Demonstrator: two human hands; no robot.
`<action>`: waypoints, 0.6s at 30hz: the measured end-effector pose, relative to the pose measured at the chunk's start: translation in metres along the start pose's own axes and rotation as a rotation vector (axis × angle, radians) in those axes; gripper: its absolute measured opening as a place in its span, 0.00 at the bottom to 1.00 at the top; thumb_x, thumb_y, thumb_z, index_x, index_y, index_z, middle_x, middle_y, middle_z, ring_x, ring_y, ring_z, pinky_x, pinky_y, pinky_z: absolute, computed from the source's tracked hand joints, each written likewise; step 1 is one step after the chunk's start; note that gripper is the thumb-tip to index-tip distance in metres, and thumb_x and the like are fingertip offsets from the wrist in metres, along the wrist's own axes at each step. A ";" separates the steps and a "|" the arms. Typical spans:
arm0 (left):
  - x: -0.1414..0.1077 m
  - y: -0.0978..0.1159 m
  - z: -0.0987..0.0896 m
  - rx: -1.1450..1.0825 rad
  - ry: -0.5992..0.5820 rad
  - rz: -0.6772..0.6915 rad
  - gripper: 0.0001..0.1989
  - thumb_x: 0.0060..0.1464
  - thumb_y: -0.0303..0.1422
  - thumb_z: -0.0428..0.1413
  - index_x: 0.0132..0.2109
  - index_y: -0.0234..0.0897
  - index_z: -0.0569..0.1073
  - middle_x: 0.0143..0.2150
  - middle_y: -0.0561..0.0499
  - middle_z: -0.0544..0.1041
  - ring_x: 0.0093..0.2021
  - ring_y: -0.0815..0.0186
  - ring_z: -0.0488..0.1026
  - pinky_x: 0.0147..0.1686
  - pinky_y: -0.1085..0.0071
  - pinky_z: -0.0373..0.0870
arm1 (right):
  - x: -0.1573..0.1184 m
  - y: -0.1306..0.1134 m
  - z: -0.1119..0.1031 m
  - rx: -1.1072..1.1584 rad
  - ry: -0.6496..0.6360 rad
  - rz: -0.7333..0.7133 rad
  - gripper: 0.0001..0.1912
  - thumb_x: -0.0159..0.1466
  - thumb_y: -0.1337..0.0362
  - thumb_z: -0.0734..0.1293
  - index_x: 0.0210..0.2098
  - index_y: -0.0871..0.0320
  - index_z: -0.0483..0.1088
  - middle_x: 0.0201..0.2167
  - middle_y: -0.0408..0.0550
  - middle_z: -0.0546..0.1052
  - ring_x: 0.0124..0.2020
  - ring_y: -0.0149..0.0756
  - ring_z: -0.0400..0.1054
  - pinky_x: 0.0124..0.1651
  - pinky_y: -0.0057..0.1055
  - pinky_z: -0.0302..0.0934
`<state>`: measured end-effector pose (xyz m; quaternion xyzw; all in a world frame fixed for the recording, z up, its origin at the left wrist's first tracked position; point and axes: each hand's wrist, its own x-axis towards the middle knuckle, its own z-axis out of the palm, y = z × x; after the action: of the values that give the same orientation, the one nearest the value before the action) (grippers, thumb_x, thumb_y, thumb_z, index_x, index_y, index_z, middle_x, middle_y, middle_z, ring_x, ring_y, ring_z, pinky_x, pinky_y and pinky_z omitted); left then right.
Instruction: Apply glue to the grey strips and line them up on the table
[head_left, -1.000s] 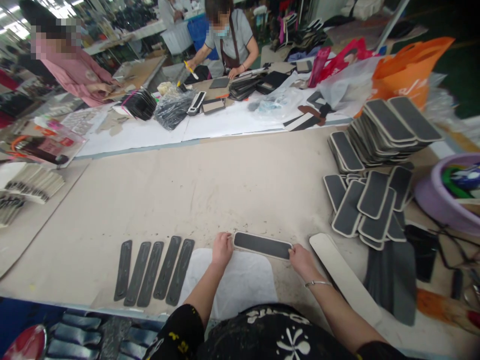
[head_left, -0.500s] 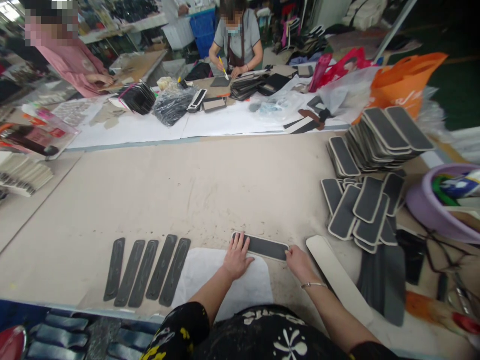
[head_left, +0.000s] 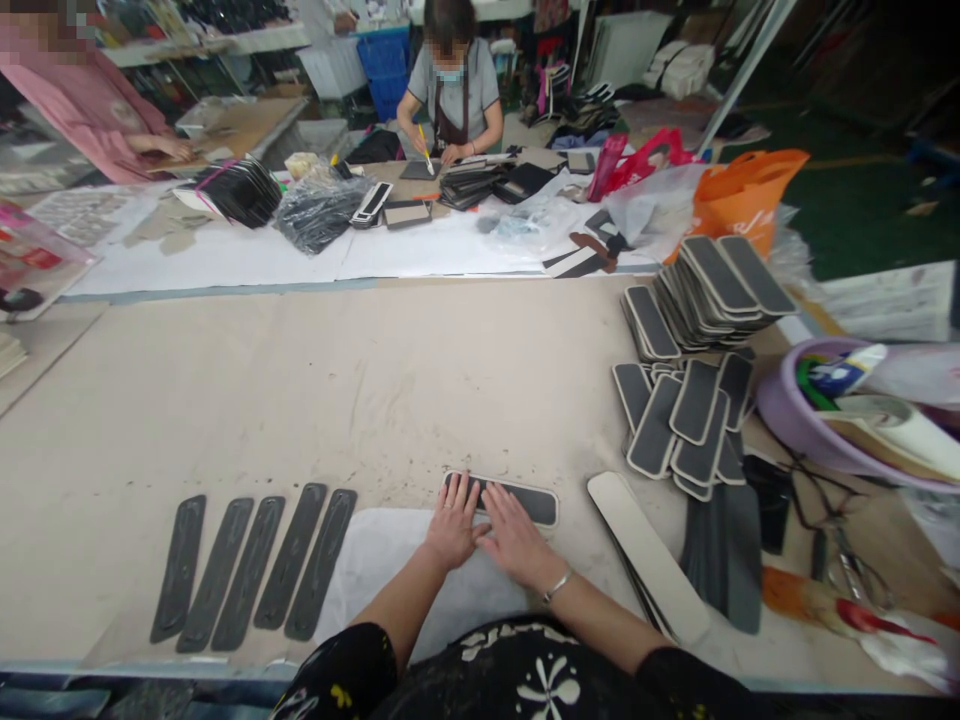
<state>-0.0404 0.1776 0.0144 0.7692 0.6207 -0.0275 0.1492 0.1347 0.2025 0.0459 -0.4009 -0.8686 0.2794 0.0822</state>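
Note:
Both my hands lie side by side on a dark grey strip with a pale border point(head_left: 529, 500), flat on the table in front of me. My left hand point(head_left: 452, 522) covers its left part, fingers stretched out. Flat against its middle, my right hand point(head_left: 517, 530) also has its fingers extended. Under my wrists is a white sheet point(head_left: 375, 560). To the left, several dark grey strips point(head_left: 250, 570) with glossy smears on top lie in a slanted row. Plain cream strips point(head_left: 645, 550) are stacked to the right of my right hand.
Bordered strips lie in a loose pile point(head_left: 694, 415) and a taller stack point(head_left: 712, 285) at the right. Beyond them are a purple basin point(head_left: 780, 400), scissors point(head_left: 851, 565) and an orange bag point(head_left: 742, 205). Across the table a person point(head_left: 454, 95) brushes a dark piece.
My right hand has left the strip's right end and moved left onto its middle, its fingers now laid flat. My left hand stays on the left part. The camera view has shifted right.

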 end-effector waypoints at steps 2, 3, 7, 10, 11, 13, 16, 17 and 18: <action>0.000 -0.002 0.002 0.015 0.000 0.014 0.35 0.57 0.47 0.45 0.66 0.33 0.50 0.69 0.37 0.43 0.68 0.46 0.38 0.62 0.48 0.47 | 0.007 -0.002 0.011 -0.036 -0.027 -0.047 0.37 0.62 0.57 0.60 0.65 0.66 0.45 0.67 0.57 0.47 0.67 0.45 0.36 0.65 0.47 0.40; 0.000 -0.002 0.003 0.019 0.000 0.020 0.36 0.57 0.48 0.45 0.66 0.32 0.50 0.69 0.36 0.43 0.68 0.46 0.38 0.61 0.48 0.47 | 0.006 0.001 0.014 -0.060 -0.043 -0.051 0.37 0.62 0.55 0.60 0.65 0.66 0.45 0.67 0.58 0.46 0.67 0.46 0.35 0.66 0.47 0.39; 0.000 -0.001 0.004 0.018 0.019 0.024 0.40 0.55 0.52 0.46 0.66 0.31 0.49 0.69 0.35 0.42 0.68 0.45 0.39 0.61 0.48 0.48 | -0.019 0.040 0.009 -0.184 -0.060 -0.005 0.37 0.63 0.53 0.59 0.65 0.67 0.46 0.67 0.58 0.44 0.67 0.45 0.34 0.66 0.47 0.37; 0.000 0.000 0.002 0.020 0.026 0.010 0.40 0.55 0.52 0.46 0.66 0.32 0.49 0.69 0.35 0.43 0.68 0.45 0.39 0.61 0.47 0.48 | -0.048 0.072 0.003 -0.279 -0.006 0.104 0.37 0.64 0.51 0.57 0.65 0.66 0.44 0.67 0.57 0.44 0.67 0.45 0.34 0.65 0.49 0.38; 0.000 -0.001 0.001 0.021 0.019 0.009 0.40 0.55 0.52 0.46 0.66 0.31 0.49 0.69 0.35 0.43 0.68 0.45 0.40 0.61 0.47 0.48 | -0.055 0.080 0.003 -0.300 0.008 0.120 0.37 0.64 0.50 0.56 0.65 0.65 0.43 0.67 0.56 0.44 0.67 0.45 0.34 0.65 0.49 0.38; 0.000 -0.001 -0.002 0.023 0.000 0.012 0.40 0.55 0.52 0.46 0.66 0.31 0.50 0.69 0.35 0.43 0.67 0.44 0.40 0.61 0.47 0.48 | -0.066 0.089 0.005 -0.325 0.034 0.128 0.37 0.65 0.50 0.55 0.66 0.64 0.40 0.67 0.55 0.44 0.67 0.45 0.34 0.65 0.50 0.39; -0.001 0.007 -0.012 0.032 0.011 -0.016 0.39 0.57 0.52 0.43 0.66 0.29 0.51 0.69 0.34 0.43 0.68 0.45 0.41 0.61 0.46 0.46 | -0.069 0.092 0.010 -0.332 0.078 0.114 0.38 0.65 0.50 0.54 0.66 0.63 0.36 0.67 0.55 0.44 0.67 0.45 0.35 0.65 0.50 0.39; 0.000 0.015 -0.015 0.033 0.024 -0.011 0.38 0.57 0.52 0.42 0.66 0.29 0.50 0.69 0.35 0.43 0.68 0.46 0.40 0.61 0.46 0.44 | -0.069 0.092 0.011 -0.332 0.091 0.106 0.38 0.65 0.49 0.54 0.67 0.62 0.35 0.67 0.55 0.45 0.67 0.45 0.36 0.65 0.50 0.39; 0.001 0.025 -0.017 0.031 0.029 0.024 0.38 0.58 0.52 0.40 0.66 0.29 0.49 0.69 0.35 0.42 0.68 0.48 0.39 0.62 0.46 0.43 | -0.069 0.092 0.013 -0.333 0.102 0.097 0.39 0.65 0.49 0.54 0.67 0.62 0.35 0.67 0.55 0.45 0.67 0.45 0.36 0.65 0.50 0.39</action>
<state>-0.0191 0.1785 0.0355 0.7791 0.6131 -0.0240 0.1287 0.2354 0.1943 -0.0095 -0.4642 -0.8771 0.1147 0.0449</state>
